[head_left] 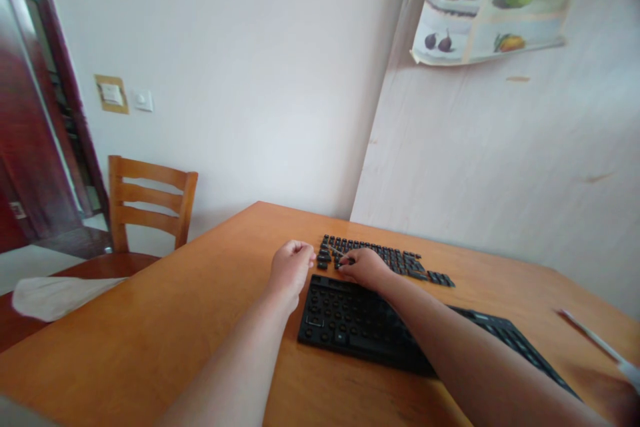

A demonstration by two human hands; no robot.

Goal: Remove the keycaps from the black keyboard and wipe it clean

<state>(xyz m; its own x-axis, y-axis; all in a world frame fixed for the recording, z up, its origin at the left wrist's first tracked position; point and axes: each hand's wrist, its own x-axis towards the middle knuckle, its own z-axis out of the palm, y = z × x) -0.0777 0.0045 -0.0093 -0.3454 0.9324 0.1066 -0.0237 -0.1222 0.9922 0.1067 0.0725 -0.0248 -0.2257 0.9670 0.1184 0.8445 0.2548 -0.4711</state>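
A black keyboard [350, 327] with its keycaps removed lies on the wooden table [200, 307]. Beyond it, several loose black keycaps [395, 260] are laid out in rows. My left hand [290, 267] is curled into a loose fist just left of the keycap rows, its fingers pinched on something I cannot make out. My right hand [363, 265] rests on the left end of the keycap rows, fingers bent down and pinching at a keycap. My right forearm crosses over the keyboard.
A wooden chair [147, 203] stands at the table's far left. A white cloth [55, 295] lies on a darker surface at left. A thin white tool [597, 343] lies near the right edge. Walls close off the table's back and right.
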